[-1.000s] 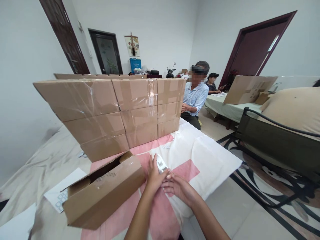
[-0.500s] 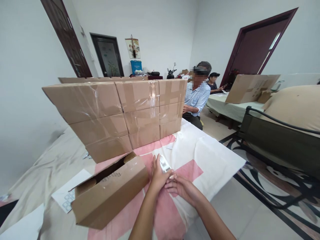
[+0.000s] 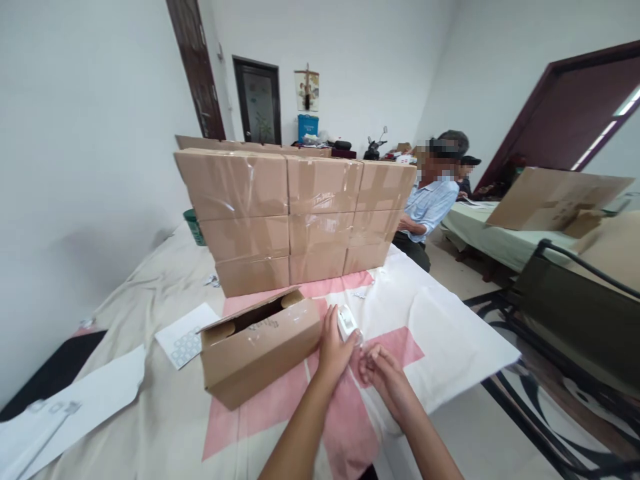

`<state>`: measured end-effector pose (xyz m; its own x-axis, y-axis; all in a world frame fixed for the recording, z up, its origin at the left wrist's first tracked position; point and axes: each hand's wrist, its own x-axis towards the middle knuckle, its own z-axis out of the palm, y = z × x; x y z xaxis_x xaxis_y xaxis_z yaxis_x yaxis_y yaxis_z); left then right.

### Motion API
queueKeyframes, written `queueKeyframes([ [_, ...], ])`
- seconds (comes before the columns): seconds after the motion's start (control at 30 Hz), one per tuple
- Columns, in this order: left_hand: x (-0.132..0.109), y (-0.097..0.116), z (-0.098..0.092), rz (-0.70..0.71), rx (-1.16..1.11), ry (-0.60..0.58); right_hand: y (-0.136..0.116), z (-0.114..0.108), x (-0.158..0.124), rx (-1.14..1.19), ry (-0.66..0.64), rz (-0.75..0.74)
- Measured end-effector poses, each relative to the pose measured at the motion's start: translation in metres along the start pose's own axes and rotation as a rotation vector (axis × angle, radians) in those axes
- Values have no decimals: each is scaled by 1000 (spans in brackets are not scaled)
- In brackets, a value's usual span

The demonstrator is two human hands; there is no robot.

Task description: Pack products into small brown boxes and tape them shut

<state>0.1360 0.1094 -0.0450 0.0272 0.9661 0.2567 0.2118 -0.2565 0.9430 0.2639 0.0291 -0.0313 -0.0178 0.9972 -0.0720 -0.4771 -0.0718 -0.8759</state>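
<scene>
My left hand [image 3: 336, 347] is closed around a small white tape dispenser [image 3: 347, 321] over the pink and white cloth. Just to its right, my right hand [image 3: 386, 370] is curled in a pinch. A faint clear strip of tape [image 3: 359, 341] shows between the dispenser and the right fingertips; its end is hard to make out. Left of the hands lies a long brown cardboard box [image 3: 265, 353], its narrow upper side partly open, with a dark inside.
Taped cardboard boxes [image 3: 320, 233] stand stacked behind the hands. Sheets of printed paper [image 3: 183, 333] and white paper [image 3: 107, 387] lie at left. A person in a light blue shirt [image 3: 435, 207] sits beyond the stack. A dark folding chair [image 3: 580, 300] stands at right.
My right hand has drawn away from the dispenser, opening a gap between the hands. The view has swung left, so the scene appears shifted to the right.
</scene>
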Motion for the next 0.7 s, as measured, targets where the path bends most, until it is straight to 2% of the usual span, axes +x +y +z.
queueKeyframes([
  [0.1, -3, 4, -5, 58, -201, 83, -2, 12, -2, -71, 48, -56],
  [0.17, -5, 10, -8, 69, -283, 95, -4, 20, -2, -125, 67, -97],
  [0.23, -7, 15, -9, 49, -333, 64, -9, 29, -1, -163, 95, -161],
  [0.37, -9, 18, -9, 14, -433, -73, -20, 39, 4, -240, 121, -267],
  [0.53, -9, 20, -11, 46, -498, -173, -29, 40, 9, -346, 83, -247],
  [0.7, -12, 26, -13, 99, -494, -202, -20, 37, 6, -381, 64, -235],
])
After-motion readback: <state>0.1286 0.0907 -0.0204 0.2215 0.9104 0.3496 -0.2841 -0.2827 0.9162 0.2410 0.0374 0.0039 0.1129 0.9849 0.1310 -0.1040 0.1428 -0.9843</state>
